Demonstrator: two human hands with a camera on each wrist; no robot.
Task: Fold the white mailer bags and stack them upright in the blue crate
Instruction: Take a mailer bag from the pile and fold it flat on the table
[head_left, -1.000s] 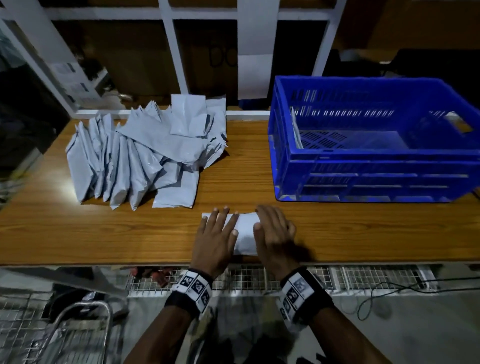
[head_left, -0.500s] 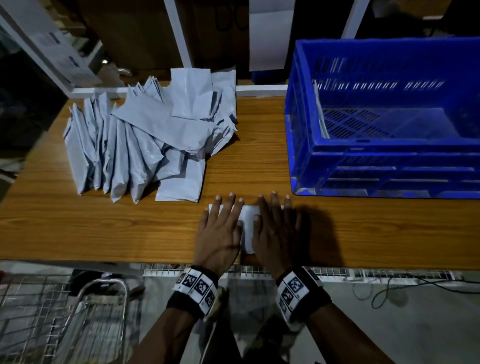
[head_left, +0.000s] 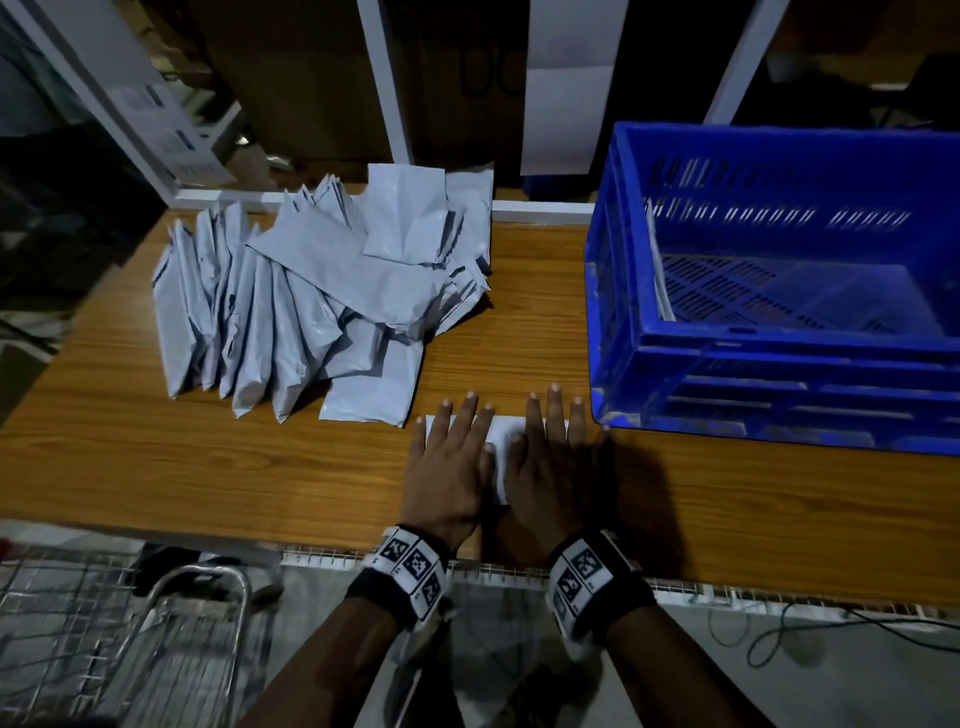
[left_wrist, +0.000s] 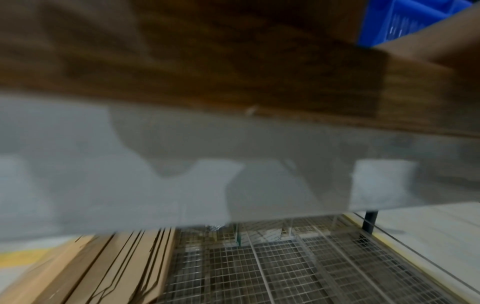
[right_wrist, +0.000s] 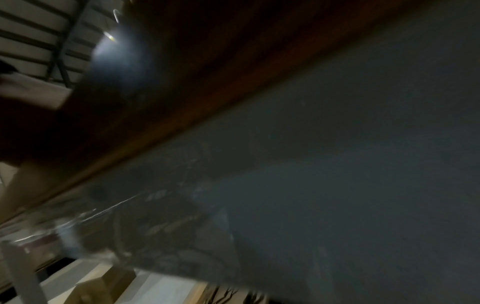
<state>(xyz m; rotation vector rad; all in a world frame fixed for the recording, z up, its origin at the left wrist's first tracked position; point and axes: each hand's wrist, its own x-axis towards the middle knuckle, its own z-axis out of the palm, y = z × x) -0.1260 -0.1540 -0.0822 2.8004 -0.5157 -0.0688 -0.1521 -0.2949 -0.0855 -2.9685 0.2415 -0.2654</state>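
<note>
A folded white mailer bag (head_left: 500, 457) lies flat near the front edge of the wooden table (head_left: 208, 467). My left hand (head_left: 451, 457) and right hand (head_left: 551, 452) press down on it side by side with straight fingers, covering most of it. A heap of unfolded white mailer bags (head_left: 322, 306) lies at the back left of the table. The blue crate (head_left: 779, 291) stands at the right, with one folded bag (head_left: 660, 280) upright against its left wall. The wrist views are blurred and show only the table's edge from below.
White frame posts (head_left: 382, 88) and dark boxes rise behind the table. A wire-mesh shelf (head_left: 519, 571) runs under the front edge, a metal cart (head_left: 171, 639) stands at the lower left, and a cable (head_left: 789, 629) lies at the lower right.
Both hands stay flat on the folded bag and have closed in toward each other, covering more of it. The head view has moved nearer and slightly left.
</note>
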